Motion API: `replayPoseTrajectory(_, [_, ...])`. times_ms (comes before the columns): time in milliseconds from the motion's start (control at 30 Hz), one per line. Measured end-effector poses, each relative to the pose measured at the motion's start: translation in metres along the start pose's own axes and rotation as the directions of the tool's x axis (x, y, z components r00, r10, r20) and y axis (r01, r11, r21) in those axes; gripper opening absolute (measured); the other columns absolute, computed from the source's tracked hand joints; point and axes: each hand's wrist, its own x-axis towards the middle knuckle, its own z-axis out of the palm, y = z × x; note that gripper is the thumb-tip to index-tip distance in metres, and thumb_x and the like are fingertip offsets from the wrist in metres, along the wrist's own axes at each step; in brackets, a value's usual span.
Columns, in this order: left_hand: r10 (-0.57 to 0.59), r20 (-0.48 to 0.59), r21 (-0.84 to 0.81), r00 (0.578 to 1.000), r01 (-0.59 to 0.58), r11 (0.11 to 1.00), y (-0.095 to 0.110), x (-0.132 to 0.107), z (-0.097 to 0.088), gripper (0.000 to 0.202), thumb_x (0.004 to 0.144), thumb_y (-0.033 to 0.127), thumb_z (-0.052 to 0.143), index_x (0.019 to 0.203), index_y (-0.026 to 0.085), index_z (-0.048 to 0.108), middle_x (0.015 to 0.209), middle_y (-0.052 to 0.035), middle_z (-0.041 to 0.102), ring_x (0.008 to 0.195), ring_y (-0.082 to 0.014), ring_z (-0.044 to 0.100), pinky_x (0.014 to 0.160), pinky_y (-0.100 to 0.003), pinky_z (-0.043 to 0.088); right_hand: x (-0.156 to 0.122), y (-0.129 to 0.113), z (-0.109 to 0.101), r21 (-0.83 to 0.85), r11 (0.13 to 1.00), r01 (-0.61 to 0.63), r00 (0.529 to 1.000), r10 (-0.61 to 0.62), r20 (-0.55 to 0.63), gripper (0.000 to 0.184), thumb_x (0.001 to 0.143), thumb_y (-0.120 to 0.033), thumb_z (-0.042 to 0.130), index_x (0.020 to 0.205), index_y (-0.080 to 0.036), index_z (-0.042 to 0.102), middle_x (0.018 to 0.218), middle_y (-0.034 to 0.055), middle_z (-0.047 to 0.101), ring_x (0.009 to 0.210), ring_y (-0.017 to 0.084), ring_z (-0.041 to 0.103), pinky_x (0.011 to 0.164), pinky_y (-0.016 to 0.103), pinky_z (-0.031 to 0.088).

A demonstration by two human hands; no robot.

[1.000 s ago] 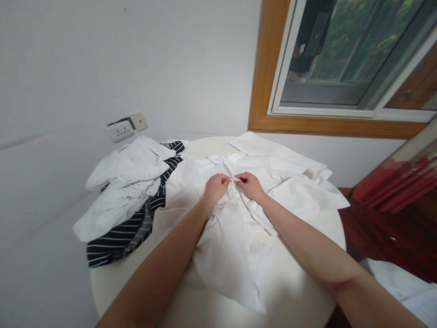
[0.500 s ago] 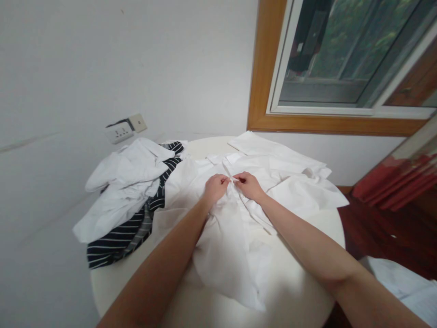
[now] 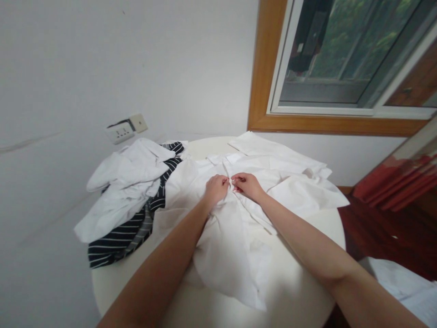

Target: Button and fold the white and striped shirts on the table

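Note:
A white shirt (image 3: 225,237) lies spread over the round white table (image 3: 293,278), its front strip running up between my hands. My left hand (image 3: 217,187) pinches the cloth at the edge of that strip, thumb and fingers together. Just to its right, my right hand (image 3: 247,185) has its fingers curled at the other edge of the strip, close to the left fingertips. Whatever small part lies between the fingertips is too small to make out. One white sleeve stretches off to the right.
Crumpled white clothing (image 3: 133,168) rests on a black-and-white striped garment (image 3: 116,241) at the table's left edge. Behind stand the wall with a socket (image 3: 121,132) and a wood-framed window (image 3: 257,82). A red curtain (image 3: 403,175) hangs right; pale fabric (image 3: 403,282) lies below it.
My right fingertips have drawn slightly apart from the left ones, and the right fingers look more curled. The left hand keeps its place, and the shirt has hardly shifted.

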Motion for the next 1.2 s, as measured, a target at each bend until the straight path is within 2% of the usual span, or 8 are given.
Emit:
replayPoseTrajectory(200, [-0.010,0.007,0.011,1.000,0.010,1.000,0.001,0.002,0.001,0.034,0.093,0.028,0.037,0.096,0.021,0.071,0.104,-0.0052,0.069,0.102,-0.0177,0.060,0.090,-0.028,0.042,-0.003,0.000,0.001,-0.182,0.982,0.052,0.998,-0.056,-0.021,0.017,0.079,-0.019,0.056,0.092,-0.017,0.066,0.069,-0.0007,0.064,0.059,0.012,0.064,0.050,0.020,0.051])
replayPoseTrajectory(367, [-0.009,-0.009,0.031,1.000,0.009,0.999,0.001,0.002,0.002,0.036,0.094,0.031,0.036,0.096,0.021,0.071,0.102,-0.0068,0.069,0.100,-0.0183,0.060,0.089,-0.029,0.042,0.003,0.008,0.003,-0.290,0.951,0.106,0.993,-0.117,-0.020,0.019,0.080,-0.020,0.053,0.093,-0.018,0.066,0.068,-0.0002,0.065,0.056,0.012,0.062,0.051,0.021,0.050])
replayPoseTrajectory(533, [0.015,0.004,0.066,1.000,-0.015,0.998,0.003,0.000,0.001,0.031,0.092,0.034,0.042,0.093,0.022,0.070,0.097,-0.0075,0.068,0.096,-0.0204,0.060,0.082,-0.030,0.042,0.004,0.007,0.004,-0.431,0.887,0.163,0.983,-0.184,-0.008,0.019,0.082,-0.017,0.050,0.091,-0.018,0.067,0.065,0.0001,0.066,0.055,0.013,0.061,0.058,0.023,0.049])
replayPoseTrajectory(733, [0.007,-0.007,0.120,1.000,-0.007,0.993,0.005,-0.003,0.000,0.026,0.091,0.031,0.044,0.093,0.021,0.067,0.097,-0.0089,0.066,0.095,-0.0225,0.059,0.079,-0.031,0.042,0.001,0.001,0.007,-0.579,0.788,0.209,0.963,-0.270,-0.019,0.017,0.079,-0.014,0.054,0.087,-0.017,0.069,0.073,0.0030,0.069,0.068,0.014,0.063,0.068,0.024,0.047])
replayPoseTrajectory(867, [0.016,-0.002,0.142,1.000,-0.016,0.990,0.006,-0.005,0.000,0.024,0.091,0.029,0.043,0.093,0.021,0.066,0.098,-0.0083,0.065,0.096,-0.0217,0.058,0.080,-0.031,0.041,0.000,0.000,0.007,-0.594,0.772,0.226,0.955,-0.295,-0.020,0.016,0.079,-0.015,0.055,0.087,-0.016,0.069,0.074,0.0033,0.069,0.069,0.014,0.063,0.068,0.023,0.046])
replayPoseTrajectory(1067, [0.007,-0.015,0.153,1.000,-0.004,0.988,0.005,-0.005,0.002,0.022,0.090,0.026,0.043,0.096,0.020,0.064,0.101,-0.0092,0.064,0.099,-0.0223,0.057,0.082,-0.032,0.042,-0.002,0.000,0.003,-0.487,0.849,0.206,0.972,-0.235,0.002,0.016,0.087,-0.026,0.052,0.087,-0.018,0.066,0.067,0.0001,0.067,0.060,0.012,0.061,0.061,0.022,0.044])
replayPoseTrajectory(1133, [0.004,-0.020,0.146,1.000,-0.001,0.989,0.005,-0.005,0.002,0.022,0.091,0.026,0.043,0.097,0.020,0.063,0.101,-0.0091,0.064,0.099,-0.0221,0.057,0.082,-0.032,0.042,-0.001,0.000,0.003,-0.521,0.831,0.194,0.972,-0.235,-0.014,0.024,0.092,-0.033,0.047,0.083,-0.018,0.064,0.066,-0.0002,0.066,0.060,0.012,0.060,0.061,0.022,0.042])
replayPoseTrajectory(1200, [0.000,-0.026,0.132,1.000,0.003,0.991,0.005,-0.005,0.002,0.022,0.091,0.026,0.042,0.097,0.020,0.063,0.102,-0.0090,0.064,0.100,-0.0220,0.057,0.083,-0.032,0.042,0.000,-0.002,0.005,-0.618,0.764,0.188,0.966,-0.256,-0.023,0.029,0.094,-0.037,0.043,0.081,-0.018,0.062,0.067,0.0012,0.065,0.065,0.013,0.059,0.063,0.023,0.041])
